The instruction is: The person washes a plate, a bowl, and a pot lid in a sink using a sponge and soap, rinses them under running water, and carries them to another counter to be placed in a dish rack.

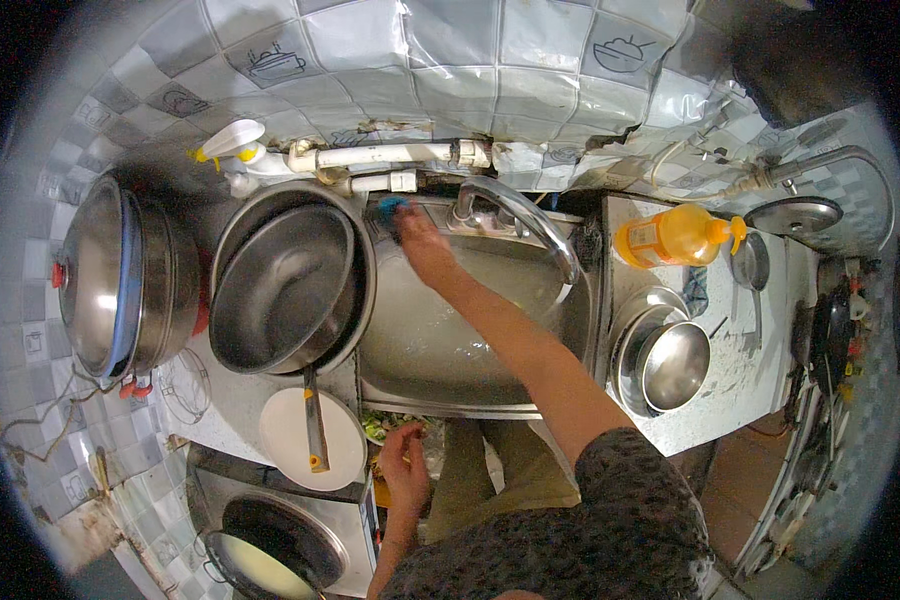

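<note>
My right hand (pixel 425 244) reaches across the sink to its back left corner. Its fingers are closed on a blue cleaning pad (pixel 395 208), partly covered and blurred. Cloudy water (pixel 435 330) stands in the steel sink (pixel 450 411). A chrome faucet (pixel 529 217) arches over the basin to the right of the hand. My left hand (pixel 405 465) hangs low in front of the sink edge, fingers loosely bent, with nothing seen in it. Green scraps (pixel 386 425) show just beyond it, their container mostly hidden.
Left of the sink, a dark frying pan (pixel 285 289) leans inside a larger pot (pixel 229 217), its handle above a white plate (pixel 292 442). Lidded pots (pixel 94 277) stand farther left. On the right are an orange pump bottle (pixel 664 238), stacked steel bowls (pixel 675 367) and a small ladle (pixel 751 262).
</note>
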Available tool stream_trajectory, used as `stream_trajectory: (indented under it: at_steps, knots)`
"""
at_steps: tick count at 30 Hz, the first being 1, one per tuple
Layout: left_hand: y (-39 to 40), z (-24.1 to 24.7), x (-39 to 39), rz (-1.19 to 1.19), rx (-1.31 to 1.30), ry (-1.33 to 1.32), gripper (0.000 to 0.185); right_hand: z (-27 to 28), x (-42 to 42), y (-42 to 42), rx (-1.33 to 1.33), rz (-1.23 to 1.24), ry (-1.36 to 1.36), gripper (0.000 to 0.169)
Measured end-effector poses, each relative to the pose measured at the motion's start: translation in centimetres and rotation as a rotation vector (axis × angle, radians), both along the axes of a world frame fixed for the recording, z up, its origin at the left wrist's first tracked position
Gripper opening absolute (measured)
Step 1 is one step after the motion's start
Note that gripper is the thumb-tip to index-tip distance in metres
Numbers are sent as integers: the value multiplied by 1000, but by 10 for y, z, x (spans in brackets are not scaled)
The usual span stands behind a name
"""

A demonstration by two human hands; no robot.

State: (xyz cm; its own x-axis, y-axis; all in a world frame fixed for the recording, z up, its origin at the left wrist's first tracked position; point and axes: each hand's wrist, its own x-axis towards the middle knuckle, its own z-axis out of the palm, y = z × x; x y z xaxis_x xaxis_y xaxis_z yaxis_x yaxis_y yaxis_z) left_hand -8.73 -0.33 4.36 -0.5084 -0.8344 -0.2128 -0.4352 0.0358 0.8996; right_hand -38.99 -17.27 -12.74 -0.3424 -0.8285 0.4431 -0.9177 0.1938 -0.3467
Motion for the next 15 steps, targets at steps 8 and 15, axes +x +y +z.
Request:
stream_trajectory:
  at_steps: [8, 15]
  knots:
    - [-13, 7, -26, -33, 5, 90, 14, 23, -14, 66, 265, -74, -192, 29]
    - [-35, -30, -122, -209, -19, 99, 16, 27, -10, 180, 144, -704, -1235, 25]
